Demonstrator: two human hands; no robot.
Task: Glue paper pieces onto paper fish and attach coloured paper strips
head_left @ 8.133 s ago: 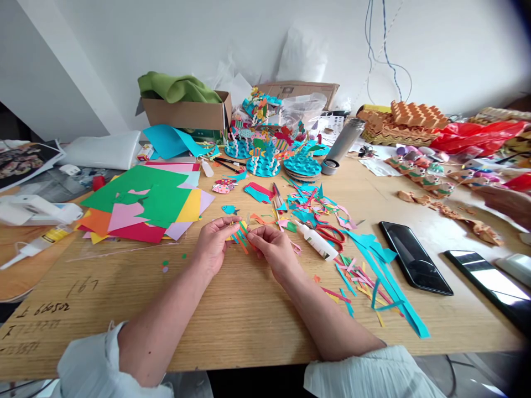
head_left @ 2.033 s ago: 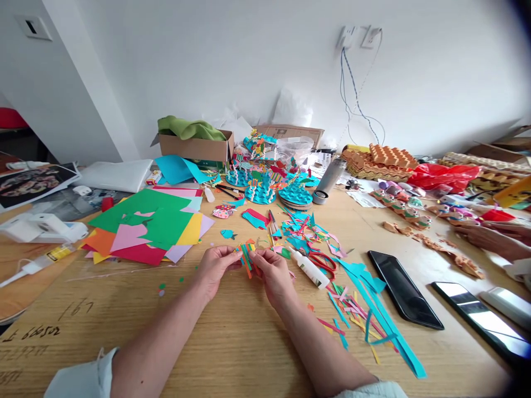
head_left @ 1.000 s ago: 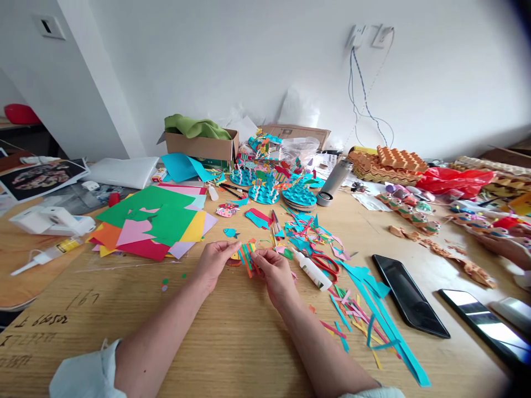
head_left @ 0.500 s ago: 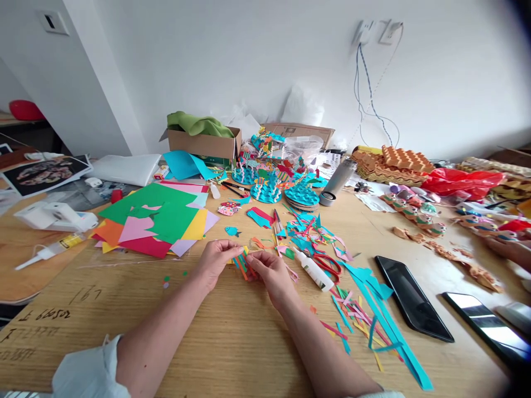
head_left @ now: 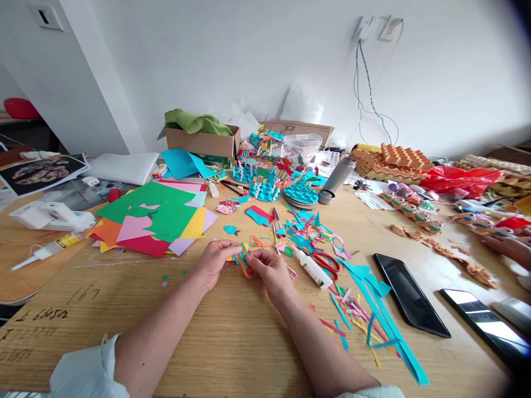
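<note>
My left hand point(head_left: 212, 264) and my right hand point(head_left: 269, 273) meet above the wooden table point(head_left: 124, 326). Between their fingertips they pinch a small bundle of coloured paper strips point(head_left: 241, 261) in orange, teal and yellow, partly hidden by my fingers. A small teal paper fish point(head_left: 231, 229) lies just beyond my left hand. Nearest my right hand are a white glue bottle point(head_left: 313, 268) and red-handled scissors point(head_left: 327, 265), among loose paper scraps point(head_left: 305, 229).
A stack of coloured paper sheets point(head_left: 153, 221) lies to the left. Teal paper crafts point(head_left: 265, 188) stand beyond the hands. Long teal offcuts point(head_left: 384, 320) and two dark phones or tablets point(head_left: 409, 296) lie right. A co-worker's hand point(head_left: 508, 249) rests at the far right.
The head view has swung slightly, and the table contents shift in the frame. Both hands keep hold of the strip bundle, which sits a little further left and is pinched more tightly.
</note>
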